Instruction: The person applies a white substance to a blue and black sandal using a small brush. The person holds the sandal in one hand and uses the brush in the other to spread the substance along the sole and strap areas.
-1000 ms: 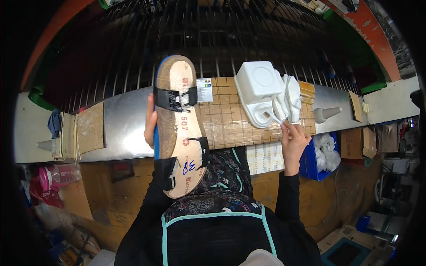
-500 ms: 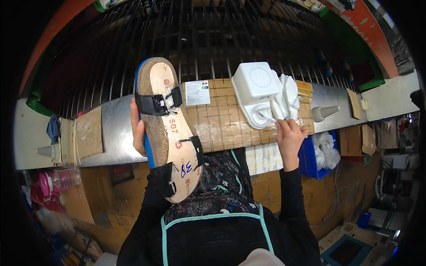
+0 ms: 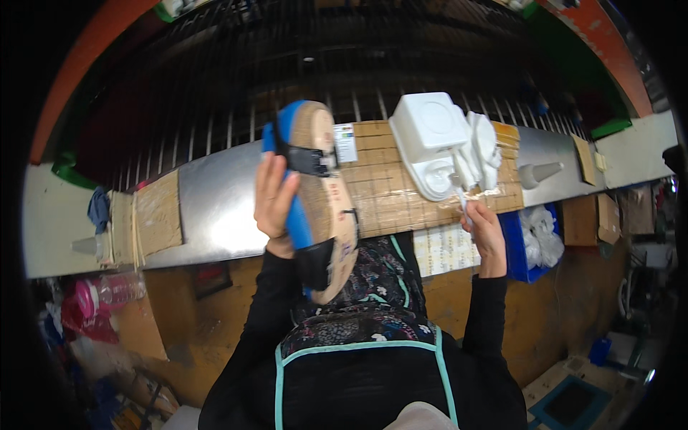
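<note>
My left hand grips a sandal by its blue side. The sandal stands nearly upright, tilted, with a cork rim, a beige middle bearing printed marks, and black straps folded onto that face. Between the closed fingers of my right hand is a thin white brush; its tip is too blurred to make out. It is at the near edge of a white plastic container, which has a boxy raised part and a round well. Crumpled white plastic pieces lie against the container's right side.
A cardboard-covered board lies on the metal bench, with a label card on it. Dark metal rollers run beyond. To the right are a grey cone and a blue bin of white plastic bags.
My left hand has turned the sandal so that more of its blue side shows, and it sits further right in view. My right hand has drawn the brush back slightly from the container's well.
</note>
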Demonstrator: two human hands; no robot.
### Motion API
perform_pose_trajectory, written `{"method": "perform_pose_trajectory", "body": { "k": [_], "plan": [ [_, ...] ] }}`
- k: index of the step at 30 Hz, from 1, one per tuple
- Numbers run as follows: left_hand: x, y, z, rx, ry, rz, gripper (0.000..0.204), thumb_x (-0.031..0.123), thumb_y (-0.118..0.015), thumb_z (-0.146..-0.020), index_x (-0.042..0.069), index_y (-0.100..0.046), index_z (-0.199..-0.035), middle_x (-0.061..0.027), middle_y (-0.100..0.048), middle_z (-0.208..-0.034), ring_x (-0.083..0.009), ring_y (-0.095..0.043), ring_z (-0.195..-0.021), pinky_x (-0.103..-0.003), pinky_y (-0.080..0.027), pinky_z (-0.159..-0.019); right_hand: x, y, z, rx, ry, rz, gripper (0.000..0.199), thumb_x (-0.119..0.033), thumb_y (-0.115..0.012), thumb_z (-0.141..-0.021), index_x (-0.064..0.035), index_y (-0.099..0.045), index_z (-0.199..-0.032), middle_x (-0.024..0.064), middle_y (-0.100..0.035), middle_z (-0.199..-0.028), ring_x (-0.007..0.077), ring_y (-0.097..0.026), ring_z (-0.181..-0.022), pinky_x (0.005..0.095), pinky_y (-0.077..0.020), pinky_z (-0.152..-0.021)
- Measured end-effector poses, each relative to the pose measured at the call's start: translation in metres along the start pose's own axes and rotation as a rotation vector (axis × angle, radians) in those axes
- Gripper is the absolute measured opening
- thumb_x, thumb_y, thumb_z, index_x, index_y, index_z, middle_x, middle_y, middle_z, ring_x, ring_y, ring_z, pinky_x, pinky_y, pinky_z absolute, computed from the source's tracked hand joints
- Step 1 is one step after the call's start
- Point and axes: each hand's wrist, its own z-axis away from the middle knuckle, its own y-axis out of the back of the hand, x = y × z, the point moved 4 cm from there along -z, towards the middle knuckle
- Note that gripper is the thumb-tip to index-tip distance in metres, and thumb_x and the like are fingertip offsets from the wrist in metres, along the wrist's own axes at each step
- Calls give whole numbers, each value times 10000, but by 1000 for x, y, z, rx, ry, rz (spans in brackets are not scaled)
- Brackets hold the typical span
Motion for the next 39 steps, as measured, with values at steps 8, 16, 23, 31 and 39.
{"method": "perform_pose_trajectory", "body": {
  "k": [8, 16, 23, 31, 39],
  "plan": [
    [3, -11, 15, -135, 90, -56, 369, 172, -735, -786, 109, -690, -1146, -143, -648, -1264, -362, -571, -1236, -518, -407, -1052, -94, -79, 34, 395, 719, 287, 144, -41, -725, -860, 28, -693, -982, 70, -668, -919, 131, -596, -868, 251, -454, -778],
    [10, -9, 8, -76, 88, -85, 349, 170, -700, -820, 79, -672, -1156, -151, -655, -1246, -367, -582, -1219, -520, -407, -1053, -99, -170, 63, 80, 773, 242, 169, 24, -716, -833, 8, -731, -1000, 75, -604, -949, 150, -568, -855, 251, -465, -772],
    [16, -5, 8, -88, 112, -87, 330, 146, -689, -826, 74, -674, -1148, -152, -663, -1230, -360, -596, -1202, -522, -414, -1045, -67, -195, 53, 41, 649, 251, 174, -43, -722, -859, -9, -738, -1029, 66, -564, -978, 144, -548, -882, 248, -455, -760],
    [21, -2, 6, -106, 73, -90, 287, 139, -695, -823, 92, -688, -1106, -126, -674, -1215, -344, -602, -1195, -520, -426, -1033, -78, -203, 34, 106, 723, 316, 165, -72, -714, -874, -21, -742, -1028, 46, -540, -940, 123, -518, -832, 241, -433, -683],
    [23, 4, 7, -145, 26, -71, 288, 90, -695, -809, 40, -665, -1091, -187, -672, -1179, -402, -604, -1172, -550, -427, -1031, -94, -206, 24, 154, 804, 366, 155, -89, -710, -881, -36, -748, -1022, 43, -542, -925, 115, -510, -807, 229, -427, -631]
  ]
}}
